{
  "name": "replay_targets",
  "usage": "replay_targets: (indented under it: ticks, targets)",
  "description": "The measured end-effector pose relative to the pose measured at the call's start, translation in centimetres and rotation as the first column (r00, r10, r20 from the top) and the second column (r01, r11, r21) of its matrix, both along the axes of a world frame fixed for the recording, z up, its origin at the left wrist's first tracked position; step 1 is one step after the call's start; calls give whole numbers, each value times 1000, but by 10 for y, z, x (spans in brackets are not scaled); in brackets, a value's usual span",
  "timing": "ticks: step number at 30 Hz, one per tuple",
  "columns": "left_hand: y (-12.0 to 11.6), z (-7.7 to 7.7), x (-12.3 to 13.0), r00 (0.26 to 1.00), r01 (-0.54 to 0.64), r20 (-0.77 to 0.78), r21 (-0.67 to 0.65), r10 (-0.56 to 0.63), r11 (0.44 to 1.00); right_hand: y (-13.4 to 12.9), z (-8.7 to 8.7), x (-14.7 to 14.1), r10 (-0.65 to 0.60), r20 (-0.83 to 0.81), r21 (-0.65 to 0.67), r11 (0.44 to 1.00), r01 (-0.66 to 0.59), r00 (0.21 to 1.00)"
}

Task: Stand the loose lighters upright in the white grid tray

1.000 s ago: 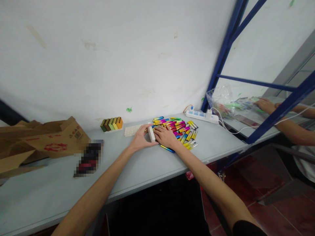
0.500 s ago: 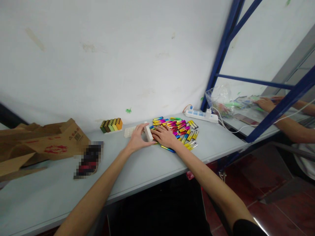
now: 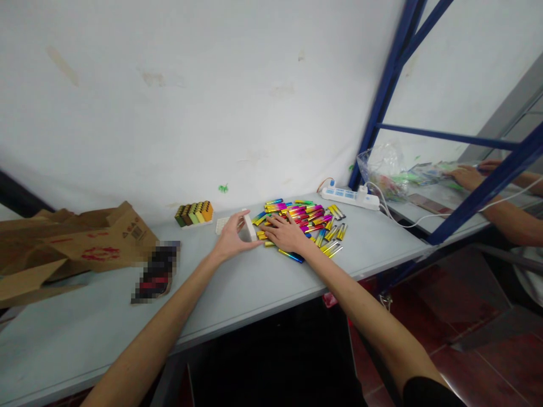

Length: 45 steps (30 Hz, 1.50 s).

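Note:
My left hand (image 3: 231,240) grips a small white tray (image 3: 250,228) stood up on its edge, thumb at the near end and fingers at the far end. Behind that hand a flat white tray with holes (image 3: 220,225) lies partly covered. Palm down, my right hand (image 3: 288,233) rests with fingers spread on the left part of a loose pile of shiny lighters (image 3: 314,213), coloured gold, magenta, red and blue. Its fingertips are close to the upright tray. Several gold lighters lie between tray and fingers.
Left of my hands stands a filled rack of lighters (image 3: 194,215), green to orange. Further left are a blurred dark item (image 3: 156,274) and a brown paper bag (image 3: 110,237). A white power strip (image 3: 350,198), blue frame (image 3: 369,135) and another person's hand (image 3: 469,178) are at right.
My left hand and the upright tray have shifted slightly left. More gold lighters now show between the tray and my right hand's fingers, which still rest on the pile.

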<state>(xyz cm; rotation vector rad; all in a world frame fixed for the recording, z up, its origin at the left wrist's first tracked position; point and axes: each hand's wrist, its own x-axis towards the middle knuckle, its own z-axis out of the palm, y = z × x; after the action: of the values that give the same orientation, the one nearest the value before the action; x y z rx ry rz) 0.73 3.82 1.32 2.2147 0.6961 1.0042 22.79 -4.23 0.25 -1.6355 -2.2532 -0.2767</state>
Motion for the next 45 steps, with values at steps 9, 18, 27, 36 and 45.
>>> replay_targets:
  ticks: [9, 18, 27, 36, 45]
  targets:
    - [-30, 0, -56, 921, -294, -207, 189, 330, 937, 0, 1, 1, -3, -16, 20, 1000, 3, 1000]
    - [-55, -6, -87, 752, -229, -426, 547, 503, 805, 6, 5, 10, 52, -223, 61, 997, -40, 973]
    - [-32, 25, -79, 662, -207, -478, 624, 577, 753, 7, 12, 9, 72, -361, 156, 988, -16, 930]
    - [32, 15, -36, 664, -103, -610, 498, 432, 861, 6, 5, 20, 42, -387, 183, 983, 32, 921]
    - [68, 27, -58, 726, 53, -680, 201, 101, 978, 8, 6, 17, 58, -427, 194, 981, 29, 903]
